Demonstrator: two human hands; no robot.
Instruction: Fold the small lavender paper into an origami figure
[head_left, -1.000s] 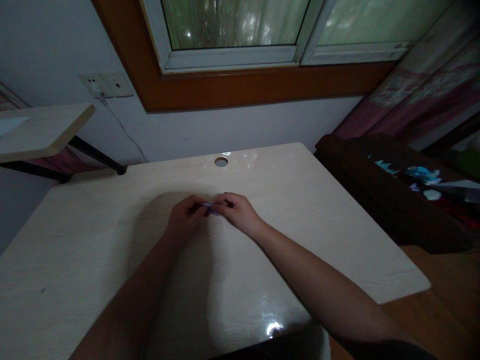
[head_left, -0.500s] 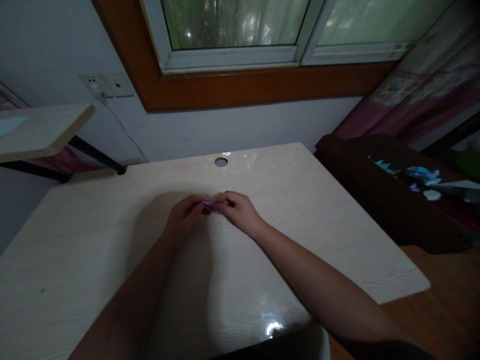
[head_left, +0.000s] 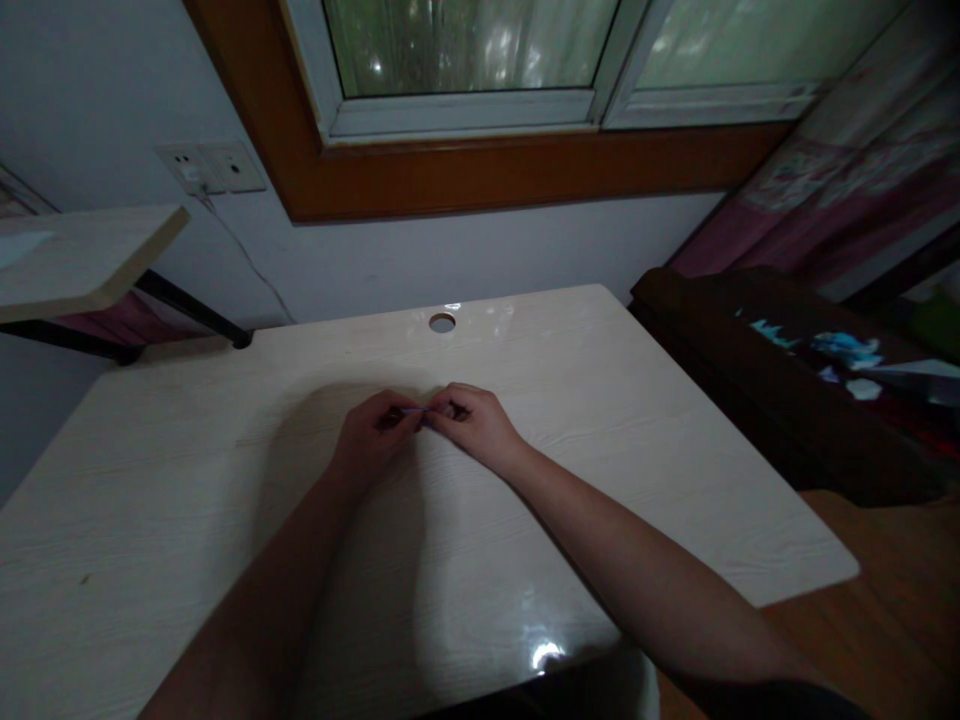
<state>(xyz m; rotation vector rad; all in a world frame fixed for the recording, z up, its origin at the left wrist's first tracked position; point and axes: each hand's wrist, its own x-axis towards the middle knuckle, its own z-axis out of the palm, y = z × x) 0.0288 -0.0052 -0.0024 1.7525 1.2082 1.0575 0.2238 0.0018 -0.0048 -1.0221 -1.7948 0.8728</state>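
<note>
Between my fingertips is a small, thin purple piece (head_left: 415, 410) that looks like folded paper; most of it is hidden by the fingers. My left hand (head_left: 373, 432) pinches its left end with thumb and fingers. From the other side, my right hand (head_left: 474, 420) pinches its right end, and the fingertips of both hands nearly meet. Both hands are over the pale wood-grain table (head_left: 525, 370), towards its far side. A shadow falls on the tabletop left of and below my left hand.
A round cable hole (head_left: 442, 323) is near the table's back edge. At left, a raised shelf (head_left: 90, 260) stands on black legs. A dark wooden piece of furniture (head_left: 712, 380) with blue and white scraps is beyond the right edge. A window (head_left: 465, 50) is above.
My left fingertips have shifted slightly right, closer to my right hand. Less of the purple piece shows now, only a thin edge. The forearms have hardly moved.
</note>
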